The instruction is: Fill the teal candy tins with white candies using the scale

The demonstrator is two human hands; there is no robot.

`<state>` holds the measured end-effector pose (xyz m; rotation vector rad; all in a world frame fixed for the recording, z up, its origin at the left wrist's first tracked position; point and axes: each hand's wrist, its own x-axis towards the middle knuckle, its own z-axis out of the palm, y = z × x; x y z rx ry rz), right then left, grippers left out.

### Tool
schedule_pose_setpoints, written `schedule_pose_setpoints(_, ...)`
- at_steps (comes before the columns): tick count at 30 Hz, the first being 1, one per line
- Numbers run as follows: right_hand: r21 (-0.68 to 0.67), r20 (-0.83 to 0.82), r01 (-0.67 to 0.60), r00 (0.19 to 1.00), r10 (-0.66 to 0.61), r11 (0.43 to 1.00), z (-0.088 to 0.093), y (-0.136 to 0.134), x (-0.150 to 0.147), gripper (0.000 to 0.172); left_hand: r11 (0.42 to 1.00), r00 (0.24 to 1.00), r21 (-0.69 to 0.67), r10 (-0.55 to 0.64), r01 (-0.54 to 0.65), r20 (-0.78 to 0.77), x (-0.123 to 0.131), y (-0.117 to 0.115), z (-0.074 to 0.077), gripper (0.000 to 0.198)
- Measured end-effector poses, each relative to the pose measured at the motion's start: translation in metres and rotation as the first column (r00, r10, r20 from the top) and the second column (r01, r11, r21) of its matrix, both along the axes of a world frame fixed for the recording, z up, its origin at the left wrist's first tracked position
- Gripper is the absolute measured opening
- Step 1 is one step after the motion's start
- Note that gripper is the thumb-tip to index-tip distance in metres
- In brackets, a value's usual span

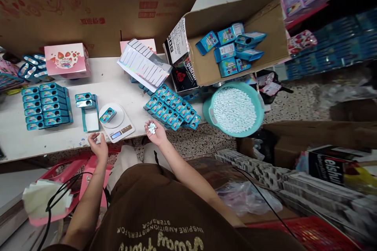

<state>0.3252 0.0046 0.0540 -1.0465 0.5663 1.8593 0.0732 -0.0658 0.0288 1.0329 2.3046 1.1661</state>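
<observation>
Brown shirt (153, 208) | right hand (156, 133) fingers cupped, holding white pieces (152, 128) | left hand (98, 145) fingers open | white table (73, 141) | terrazzo floor (200, 143)

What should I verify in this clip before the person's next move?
Right hand cupping white mints: ok, the mints sit in the palm.
Left hand: ok, open, holding nothing visible.
Blue tin on the digital kitchen scale: ok, resting on the platform.
Scale display: cannot tell, the reading is too small.
Teal basin: ok, filled with mints, none seen spilled around it.
</observation>
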Motion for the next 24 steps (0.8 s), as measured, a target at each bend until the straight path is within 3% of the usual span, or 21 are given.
schedule_pose_setpoints(5,0.022,-0.022,-0.020,1.000,0.020,1.000,0.006,0.001,-0.005,0.014,0.999,0.995,0.026,0.045,-0.042,-0.090,0.002,0.002,0.018,0.023)
schedule_pose_setpoints(6,0.026,-0.030,-0.028,0.999,0.029,0.999,0.006,0.000,-0.007,0.014,1.000,0.991,0.024,0.001,0.002,-0.134,0.006,0.001,0.024,0.022)
schedule_pose_setpoints(8,0.032,-0.046,-0.047,0.998,0.048,0.998,0.008,-0.003,-0.011,0.014,0.979,0.958,-0.009,-0.203,0.206,-0.201,0.019,-0.002,0.038,0.017)
schedule_pose_setpoints(9,0.034,-0.055,-0.055,0.997,0.057,0.998,0.009,-0.005,-0.013,0.014,0.936,0.914,-0.039,-0.349,0.349,-0.206,0.029,-0.004,0.046,0.014)
schedule_pose_setpoints(11,0.038,-0.076,-0.068,0.995,0.070,0.997,0.010,-0.009,-0.018,0.014,0.782,0.767,-0.092,-0.623,0.616,-0.153,0.054,-0.008,0.058,0.012)
schedule_pose_setpoints(13,0.044,-0.096,-0.079,0.992,0.082,0.996,0.013,-0.013,-0.022,0.014,0.650,0.642,-0.131,-0.760,0.748,-0.105,0.079,-0.009,0.064,0.015)
schedule_pose_setpoints(14,0.047,-0.101,-0.084,0.991,0.089,0.995,0.014,-0.015,-0.023,0.015,0.619,0.612,-0.154,-0.785,0.770,-0.096,0.089,-0.008,0.066,0.018)
schedule_pose_setpoints(18,0.068,-0.079,-0.068,0.994,0.074,0.995,0.018,-0.019,-0.026,0.015,0.618,0.608,-0.226,-0.785,0.753,-0.118,0.111,-0.002,0.067,0.025)
schedule_pose_setpoints(24,0.127,-0.094,-0.023,0.995,0.035,0.992,0.024,-0.016,-0.033,0.015,0.637,0.604,-0.163,-0.768,0.753,-0.212,0.111,0.005,0.075,0.021)
